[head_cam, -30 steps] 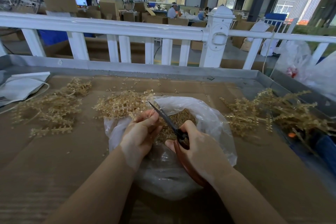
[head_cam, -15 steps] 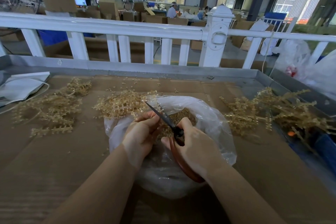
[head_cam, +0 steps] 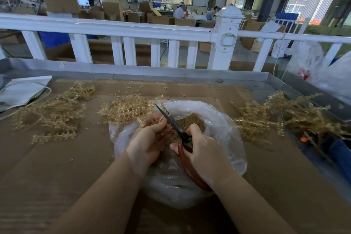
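A clear plastic bag [head_cam: 224, 127] lies open on the cardboard-covered table [head_cam: 76, 157], with small tan cut pieces [head_cam: 191, 121] inside. My right hand [head_cam: 205, 156] grips red-handled scissors [head_cam: 171, 119], blades pointing up and left over the bag's mouth. My left hand [head_cam: 150, 138] holds a tan plastic sprig [head_cam: 141, 124] against the blades; most of the sprig is hidden by my fingers. Both hands hover above the bag.
Piles of tan plastic sprigs lie at the left [head_cam: 51, 112], behind the bag [head_cam: 127, 108] and at the right [head_cam: 284, 116]. A white bag [head_cam: 22, 89] sits at the far left. A white railing [head_cam: 117, 32] borders the table's metal rim [head_cam: 247, 77]. People work in the background.
Both hands and the scissors have shifted slightly up and left over the bag. The scissor blades have closed a little onto the sprig.
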Demonstrator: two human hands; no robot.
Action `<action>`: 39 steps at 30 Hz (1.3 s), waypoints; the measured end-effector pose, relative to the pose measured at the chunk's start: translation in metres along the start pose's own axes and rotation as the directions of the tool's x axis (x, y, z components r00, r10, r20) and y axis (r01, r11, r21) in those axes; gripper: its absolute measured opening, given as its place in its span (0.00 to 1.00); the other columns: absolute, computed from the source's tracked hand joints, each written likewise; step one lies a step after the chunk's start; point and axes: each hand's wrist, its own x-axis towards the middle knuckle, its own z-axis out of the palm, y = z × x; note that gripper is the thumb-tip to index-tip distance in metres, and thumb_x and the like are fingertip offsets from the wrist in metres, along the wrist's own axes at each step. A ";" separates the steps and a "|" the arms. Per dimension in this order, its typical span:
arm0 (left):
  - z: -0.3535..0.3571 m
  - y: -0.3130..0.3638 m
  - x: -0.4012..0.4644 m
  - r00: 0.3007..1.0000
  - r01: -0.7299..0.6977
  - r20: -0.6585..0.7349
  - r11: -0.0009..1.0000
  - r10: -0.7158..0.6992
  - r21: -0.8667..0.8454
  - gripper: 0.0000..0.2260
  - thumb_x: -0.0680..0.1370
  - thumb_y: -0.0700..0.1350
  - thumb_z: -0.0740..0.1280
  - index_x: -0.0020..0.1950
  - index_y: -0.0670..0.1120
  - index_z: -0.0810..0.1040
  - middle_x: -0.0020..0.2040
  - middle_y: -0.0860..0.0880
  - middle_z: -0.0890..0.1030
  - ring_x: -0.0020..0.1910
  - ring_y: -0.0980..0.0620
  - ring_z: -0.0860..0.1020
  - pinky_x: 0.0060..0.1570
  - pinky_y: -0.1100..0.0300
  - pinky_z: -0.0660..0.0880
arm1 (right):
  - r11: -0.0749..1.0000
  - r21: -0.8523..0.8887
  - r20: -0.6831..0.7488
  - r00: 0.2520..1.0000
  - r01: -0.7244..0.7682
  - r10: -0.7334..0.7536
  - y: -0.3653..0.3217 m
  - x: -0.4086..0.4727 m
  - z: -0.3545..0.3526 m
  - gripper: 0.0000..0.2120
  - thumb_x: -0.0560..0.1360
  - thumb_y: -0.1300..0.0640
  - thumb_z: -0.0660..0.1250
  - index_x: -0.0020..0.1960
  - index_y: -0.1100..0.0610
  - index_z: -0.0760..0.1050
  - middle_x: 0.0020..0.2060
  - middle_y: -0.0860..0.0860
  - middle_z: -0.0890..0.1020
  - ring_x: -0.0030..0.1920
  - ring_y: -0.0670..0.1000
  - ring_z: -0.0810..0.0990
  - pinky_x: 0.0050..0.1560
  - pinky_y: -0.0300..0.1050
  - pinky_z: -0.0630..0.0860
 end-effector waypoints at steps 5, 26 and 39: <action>0.000 0.000 -0.001 1.000 -0.026 0.014 0.999 0.027 -0.045 0.06 0.76 0.39 0.66 0.41 0.47 0.75 0.40 0.47 0.79 0.39 0.50 0.77 0.37 0.58 0.76 | 1.000 -0.004 -0.009 1.000 0.017 -0.017 0.001 -0.002 0.000 0.17 0.74 0.37 0.63 0.46 0.47 0.61 0.32 0.41 0.71 0.30 0.39 0.69 0.29 0.29 0.64; -0.001 0.001 0.001 0.999 0.044 -0.018 0.999 -0.044 0.007 0.03 0.72 0.37 0.69 0.45 0.42 0.78 0.40 0.44 0.79 0.38 0.49 0.78 0.32 0.59 0.80 | 0.997 0.077 -0.046 0.999 0.021 -0.017 0.001 -0.003 -0.001 0.15 0.74 0.38 0.64 0.45 0.47 0.62 0.31 0.41 0.72 0.31 0.36 0.71 0.37 0.25 0.68; 0.000 0.001 -0.001 0.999 0.000 -0.042 0.999 0.002 0.050 0.11 0.74 0.34 0.67 0.55 0.39 0.77 0.45 0.42 0.80 0.47 0.45 0.78 0.48 0.54 0.77 | 0.997 0.078 -0.029 1.000 -0.003 0.005 0.003 -0.002 -0.004 0.16 0.73 0.38 0.65 0.45 0.48 0.64 0.30 0.43 0.73 0.31 0.39 0.72 0.34 0.29 0.69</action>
